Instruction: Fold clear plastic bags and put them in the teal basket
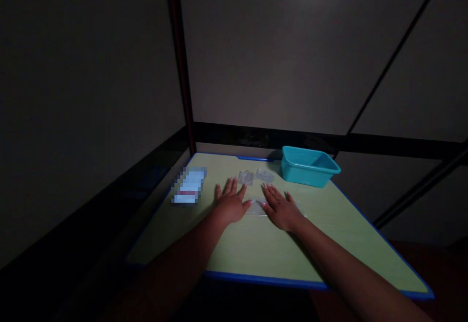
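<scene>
Clear plastic sheet [257,207], one: flat on our pale green, blue-edged table [256,251], between our hands and running under the right one. Left hand [232,206]: palm down, fingers spread, thumb at the sheet's left end. Right hand [282,211]: palm down, fingers extended, over the sheet. We keep both apart, neither closed on anything. Small clear packets [246,178], two: just beyond our fingertips. Teal basin [303,175], one: far right. Pale item [190,185], one, pixelated: left side.
</scene>
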Tool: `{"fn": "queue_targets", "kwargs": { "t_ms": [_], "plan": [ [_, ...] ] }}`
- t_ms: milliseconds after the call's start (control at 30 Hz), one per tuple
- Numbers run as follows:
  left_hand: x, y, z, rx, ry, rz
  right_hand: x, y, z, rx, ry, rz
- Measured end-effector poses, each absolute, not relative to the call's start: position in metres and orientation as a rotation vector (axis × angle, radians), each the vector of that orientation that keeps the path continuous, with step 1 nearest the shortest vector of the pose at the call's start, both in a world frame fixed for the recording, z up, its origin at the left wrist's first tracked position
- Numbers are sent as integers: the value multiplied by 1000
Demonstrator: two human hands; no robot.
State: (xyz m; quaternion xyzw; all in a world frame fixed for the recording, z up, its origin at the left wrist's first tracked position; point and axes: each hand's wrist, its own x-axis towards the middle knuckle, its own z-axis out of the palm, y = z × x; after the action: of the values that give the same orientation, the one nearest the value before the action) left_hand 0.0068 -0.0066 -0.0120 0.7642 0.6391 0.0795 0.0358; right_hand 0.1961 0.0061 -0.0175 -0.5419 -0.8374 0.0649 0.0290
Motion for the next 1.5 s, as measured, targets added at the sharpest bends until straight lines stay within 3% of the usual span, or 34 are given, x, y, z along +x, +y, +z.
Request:
{"fn": "queue_targets", "kwargs": {
  "t_ms": [267,533,600,700,767,867,967,1100,1233,1400,1500],
  "plan": [
    [17,-10,9,2504,1691,921,204,16,-17,-1616,-2408,116],
    [-4,-2,25,2203,1538,1767,240,31,-4,-1491,-2110,82],
    [-4,-1,22,2215,1585,1675,237,28,-6,-1538,-2178,102],
    [0,-1,13,2448,1523,1140,227,22,-10,-1638,-2468,225],
    [1,-1,12,2544,1466,1000,225,20,-9,-1660,-2585,332],
    [-8,2,21,2300,1580,1521,233,24,3,-1500,-2304,395],
    [-25,8,39,1581,1341,2021,250,29,20,-1199,-1785,583],
    [-38,9,52,963,676,1589,266,34,33,-989,-1242,915],
    [-29,3,44,933,533,1250,267,33,32,-889,-1064,1122],
    [-20,-5,27,1383,796,544,259,19,21,-806,-1622,1941],
    [-25,-7,25,1449,789,293,256,14,15,-716,-1915,2103]
  ]
}}
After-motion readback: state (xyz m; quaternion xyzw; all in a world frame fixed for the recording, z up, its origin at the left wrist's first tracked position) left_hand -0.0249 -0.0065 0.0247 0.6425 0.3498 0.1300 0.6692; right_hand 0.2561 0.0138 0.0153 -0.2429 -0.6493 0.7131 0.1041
